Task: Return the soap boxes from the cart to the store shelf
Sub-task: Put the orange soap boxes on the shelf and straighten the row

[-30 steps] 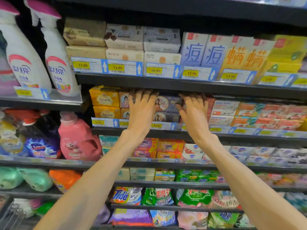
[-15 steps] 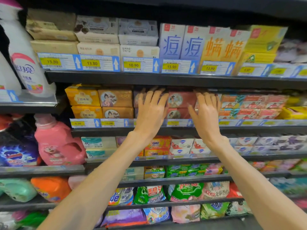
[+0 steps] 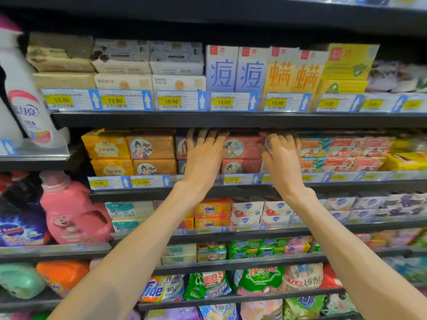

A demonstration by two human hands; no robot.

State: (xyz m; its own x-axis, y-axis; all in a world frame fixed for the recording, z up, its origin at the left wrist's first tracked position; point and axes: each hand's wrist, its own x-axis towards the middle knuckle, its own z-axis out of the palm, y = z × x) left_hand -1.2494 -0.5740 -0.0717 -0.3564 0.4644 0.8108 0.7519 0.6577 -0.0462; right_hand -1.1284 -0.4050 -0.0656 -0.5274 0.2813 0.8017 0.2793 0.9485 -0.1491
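Head view. Store shelf (image 3: 231, 120) tiers stacked with goods: above, cream soap boxes (image 3: 122, 82), blue cartons (image 3: 221, 70) and orange cartons (image 3: 293, 72) behind price tags (image 3: 171, 101) reading 13.80, 10.90, 13.90. At far left, white spray bottle (image 3: 25, 105) and pink detergent jug (image 3: 71, 211). Below, OMO boxes (image 3: 212, 209); lower still, a Tide bag (image 3: 159, 289) and green bags (image 3: 258, 282).

On the middle tier, directly under the dark ledge: yellow soap boxes (image 3: 106, 146), gold soap boxes (image 3: 150, 147), then red soap boxes (image 3: 242, 147) stacked 2 high, lying flat, long axes running left to right, printed faces turned outward. A clear price rail covers the lower edge of the bottom row.

Left hand (image 3: 203, 158) laid against the purple-edged boxes just left of the red stack, fingers (image 3: 208, 137) straight and slightly spread, tips up under the ledge, hiding most of those boxes. Right hand (image 3: 282, 160) pressed against the pale boxes just right of the red stack, fingers gently bent, tips at the top box's upper edge. Neither hand gripping; red stack between the 2 hands.
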